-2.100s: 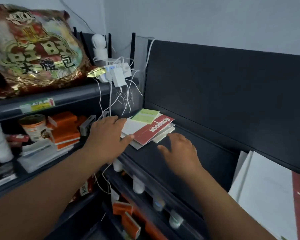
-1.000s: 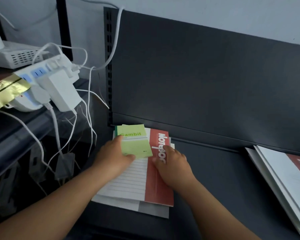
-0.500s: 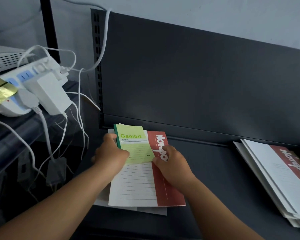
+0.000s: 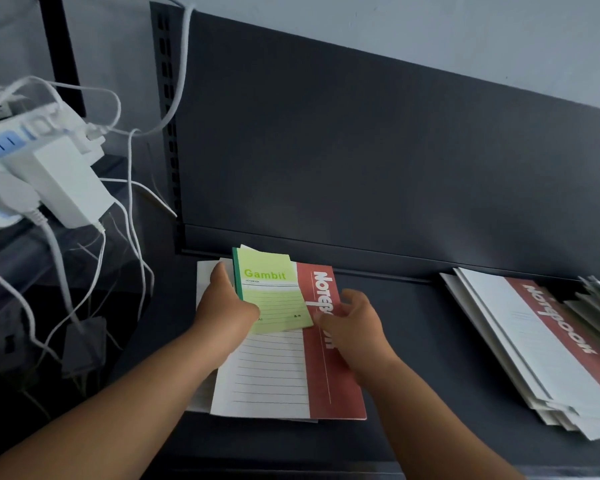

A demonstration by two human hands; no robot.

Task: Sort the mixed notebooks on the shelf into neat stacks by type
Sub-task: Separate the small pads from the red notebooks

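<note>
Green notebook (image 4: 274, 299) lies on the red notebook (image 4: 329, 379) at the shelf (image 4: 423, 358) left end. Our left hand (image 4: 227, 308) now pinches its spine. Our right hand (image 4: 355, 327) has eased off, fingers relaxed, perhaps still touching red. We're separating types.

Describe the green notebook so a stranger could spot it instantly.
On the dark shelf, at its left end, lies a pile topped by a red-and-white notebook. Upon it, gripped by the left hand, is the Gambit notebook: the smallest there, pale green with a dark green spine.
</note>
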